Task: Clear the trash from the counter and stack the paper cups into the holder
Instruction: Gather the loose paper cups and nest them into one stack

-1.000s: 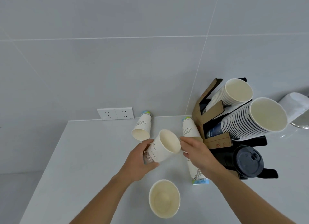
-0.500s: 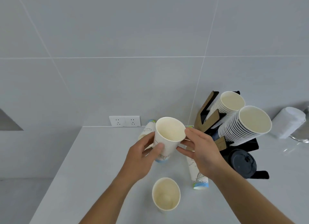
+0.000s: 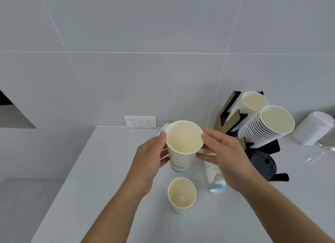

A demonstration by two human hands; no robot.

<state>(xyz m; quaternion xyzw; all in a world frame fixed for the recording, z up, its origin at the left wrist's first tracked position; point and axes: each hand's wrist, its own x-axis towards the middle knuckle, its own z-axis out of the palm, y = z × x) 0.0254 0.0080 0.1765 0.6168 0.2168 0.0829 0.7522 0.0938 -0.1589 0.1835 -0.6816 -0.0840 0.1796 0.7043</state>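
A: Risk? The holder (image 3: 233, 116) at far right was already packed with slanting stacks, so a crooked push could have jammed the cup (image 3: 183, 145).

B: Both hands, left hand (image 3: 148, 159) and right hand (image 3: 226, 157), pinched it above the surface (image 3: 94, 179); open room lay left, an upright cup (image 3: 181, 194) just nearer.

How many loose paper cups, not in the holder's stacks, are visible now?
4: one held up by both hands, one upright on the counter below it, one lying beside the right hand, one mostly hidden behind the held cup. Others may be hidden.
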